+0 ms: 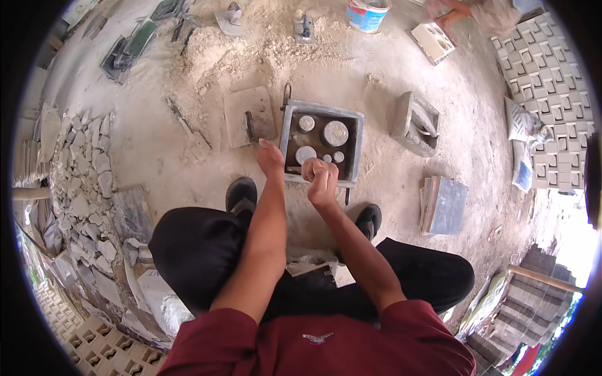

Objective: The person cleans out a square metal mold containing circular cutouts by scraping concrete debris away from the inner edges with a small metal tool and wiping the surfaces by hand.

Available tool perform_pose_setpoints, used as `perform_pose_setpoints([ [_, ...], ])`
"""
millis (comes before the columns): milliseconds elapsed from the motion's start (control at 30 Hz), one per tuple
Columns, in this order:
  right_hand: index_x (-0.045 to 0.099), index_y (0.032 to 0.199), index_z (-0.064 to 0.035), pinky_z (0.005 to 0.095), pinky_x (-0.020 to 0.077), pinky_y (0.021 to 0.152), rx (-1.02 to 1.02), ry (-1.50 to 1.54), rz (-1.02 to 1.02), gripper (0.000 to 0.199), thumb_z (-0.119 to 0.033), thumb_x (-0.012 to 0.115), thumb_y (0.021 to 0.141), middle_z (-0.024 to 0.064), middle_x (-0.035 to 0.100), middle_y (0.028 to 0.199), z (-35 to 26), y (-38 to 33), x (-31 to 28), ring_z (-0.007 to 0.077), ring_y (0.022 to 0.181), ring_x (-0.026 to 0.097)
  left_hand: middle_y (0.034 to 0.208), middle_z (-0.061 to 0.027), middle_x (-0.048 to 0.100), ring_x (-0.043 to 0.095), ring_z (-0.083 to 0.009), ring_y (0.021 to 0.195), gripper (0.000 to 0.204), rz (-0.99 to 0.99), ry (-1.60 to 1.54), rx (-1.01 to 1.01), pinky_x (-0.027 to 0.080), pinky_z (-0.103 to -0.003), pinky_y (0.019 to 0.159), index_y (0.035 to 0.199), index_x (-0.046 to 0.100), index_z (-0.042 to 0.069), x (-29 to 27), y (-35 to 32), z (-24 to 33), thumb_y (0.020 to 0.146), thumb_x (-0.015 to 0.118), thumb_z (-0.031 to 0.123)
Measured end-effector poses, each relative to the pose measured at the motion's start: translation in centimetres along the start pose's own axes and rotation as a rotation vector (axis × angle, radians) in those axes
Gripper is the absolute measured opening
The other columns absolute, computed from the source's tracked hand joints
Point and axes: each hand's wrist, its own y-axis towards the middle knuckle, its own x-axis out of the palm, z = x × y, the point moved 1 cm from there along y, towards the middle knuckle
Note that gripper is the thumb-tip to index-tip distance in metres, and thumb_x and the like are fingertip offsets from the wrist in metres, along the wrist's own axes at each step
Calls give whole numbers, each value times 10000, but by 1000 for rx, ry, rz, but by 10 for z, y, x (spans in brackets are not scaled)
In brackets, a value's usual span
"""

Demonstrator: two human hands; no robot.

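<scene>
Between my feet stands a grey rectangular mould box (360, 141) with round, dusty discs of several sizes inside, among them a large disc (335, 133) at the right and a smaller disc (306, 124) at the far left. My right hand (320, 180) is closed in a fist over the box's near edge; what it grips is hidden, though a thin pale piece shows beside its fingers. Beside the box's left wall is my left hand (271, 159), a digit pointing away and its other fingers hidden. Just beyond it lies a flat square plate (241, 103) with a dark handle (249, 127).
Pale powder (216, 53) is heaped beyond the box, near a trowel (231, 20) and a bucket (367, 15). To the right are a second mould (417, 124) and stacked plates (446, 205). Broken slabs (81, 182) lie left. Another person's hand (448, 14) is by a pale block (433, 41).
</scene>
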Motion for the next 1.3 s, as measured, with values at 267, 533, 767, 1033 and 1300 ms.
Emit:
perform_pose_setpoints([
  [267, 311, 509, -33, 286, 272, 427, -84, 33, 63, 413, -226, 328, 873, 74, 374, 462, 2, -16, 7, 149, 427, 331, 878, -366, 572, 531, -514, 896, 710, 0, -24, -32, 398, -535, 816, 834, 595, -148, -3, -2, 1, 944, 203, 434],
  [533, 329, 509, -50, 324, 264, 422, -233, -44, -9, 419, -211, 358, 895, 38, 375, 476, 3, -16, 16, 169, 396, 321, 868, -346, 585, 540, -502, 889, 688, -21, 7, -53, 411, -534, 799, 788, 593, -136, 1, -3, 4, 955, 190, 396],
  [767, 271, 540, -21, 291, 251, 417, 13, 112, -44, 372, -144, 322, 887, 63, 371, 479, 11, -7, -2, 135, 436, 322, 814, -322, 598, 556, -497, 828, 659, 6, 46, 21, 433, -533, 753, 761, 602, -120, 14, -4, -11, 960, 214, 375],
  [1033, 243, 507, -93, 278, 188, 410, 45, 264, 30, 395, -177, 307, 888, -4, 248, 461, 9, 9, -30, 99, 422, 226, 678, -278, 590, 583, -456, 696, 624, 47, 244, 440, 456, -530, 657, 667, 609, -47, 6, -7, 9, 967, 254, 368],
  [1300, 254, 507, -91, 279, 195, 415, 15, 175, 157, 382, -183, 324, 871, -7, 255, 477, 0, 2, -45, 94, 439, 237, 686, -253, 603, 578, -460, 696, 674, -6, 314, 374, 452, -531, 669, 659, 616, -26, 2, 3, 1, 969, 208, 413],
])
